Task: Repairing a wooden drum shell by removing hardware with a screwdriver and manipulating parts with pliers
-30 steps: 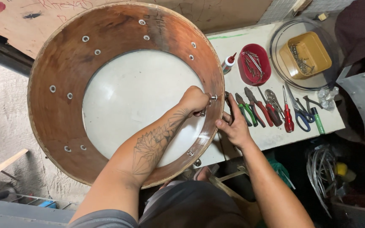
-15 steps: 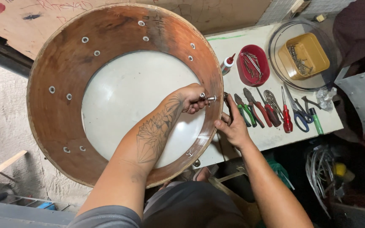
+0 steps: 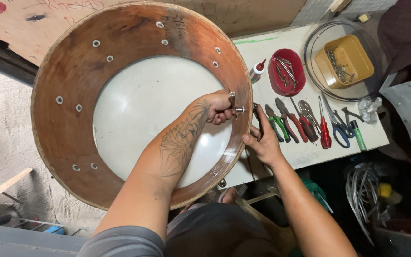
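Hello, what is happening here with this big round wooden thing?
A person holds a drum shell over their lap. The left hand, inside the shell, pinches a small metal bolt at the wall. The right hand presses a dark tool against the outside. Pliers and screwdrivers lie on the white table alongside.

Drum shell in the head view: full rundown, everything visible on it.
The drum shell is a wide round wooden hoop, brown and worn inside, pale at the rim. Small metal fittings dot its inner wall in pairs. A white drumhead closes its far side. It is seen open side toward the camera, beside the white table. The left hand reaches inside, pinching a small metal bolt at the right wall; the right hand grips that wall from outside.
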